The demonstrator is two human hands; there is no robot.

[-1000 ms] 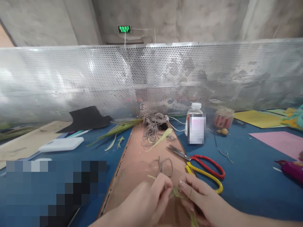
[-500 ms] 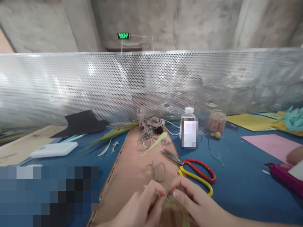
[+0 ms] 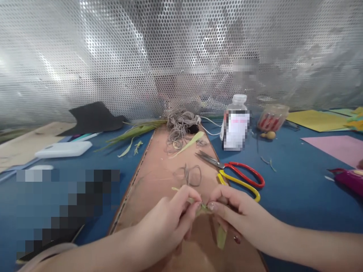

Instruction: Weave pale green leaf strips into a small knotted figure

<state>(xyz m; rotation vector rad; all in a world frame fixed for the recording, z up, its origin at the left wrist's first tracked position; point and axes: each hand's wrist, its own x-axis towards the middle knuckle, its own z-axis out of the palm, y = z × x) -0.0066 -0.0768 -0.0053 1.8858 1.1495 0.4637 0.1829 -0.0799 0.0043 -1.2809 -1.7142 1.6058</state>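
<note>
Above a strip of brown cardboard (image 3: 147, 181), my left hand (image 3: 178, 213) and my right hand (image 3: 236, 209) meet fingertip to fingertip. Both pinch a thin, pale green leaf strip (image 3: 221, 237); one end hangs below my right hand, and another bit pokes out past my left. Fingers cover most of its middle. Just beyond my hands lies a loose loop of grey string (image 3: 187, 175). Scissors (image 3: 211, 160) with one red and one yellow handle lie beside my right hand, blades resting on the cardboard.
A tangle of grey string (image 3: 181, 122) sits at the cardboard's far end, near a pale leaf piece (image 3: 190, 144). Behind the scissors are a bottle (image 3: 239, 100), a blurred phone screen (image 3: 236, 130) and a jar (image 3: 272, 118). Perforated metal (image 3: 119, 56) closes off the back.
The view has tipped downward, so the exit sign and wall are gone and more of my forearms shows. My fingertips stay pinched on the leaf strip, slightly farther apart.
</note>
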